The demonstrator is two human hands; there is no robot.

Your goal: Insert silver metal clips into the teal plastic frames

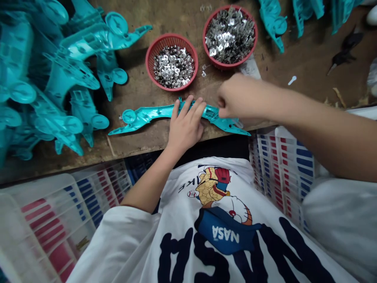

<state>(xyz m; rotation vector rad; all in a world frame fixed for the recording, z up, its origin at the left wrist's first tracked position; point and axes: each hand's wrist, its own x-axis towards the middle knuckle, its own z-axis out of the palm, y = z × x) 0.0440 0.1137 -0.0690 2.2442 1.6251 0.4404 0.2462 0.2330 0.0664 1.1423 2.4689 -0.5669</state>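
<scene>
A long, curved teal plastic piece shaped like a bow (151,113) lies along the front edge of the wooden table, with a round disc near its left end. Over its middle, my left hand (186,125) lies with fingers stretched out, touching it. My right hand (237,94) is closed like a fist at the right half of the same piece; whatever its fingers hold is hidden. Just behind the piece stands a red basket (149,65) of small shiny metal parts. A second red basket (255,37) beyond my right hand holds square-ended metal clips.
Similar teal pieces (85,43) are heaped on the left, and others (272,23) lie at the back right. A small white piece (291,80) and a black tool (341,57) rest on the table (129,147). White plastic crates (281,157) stand below its front edge.
</scene>
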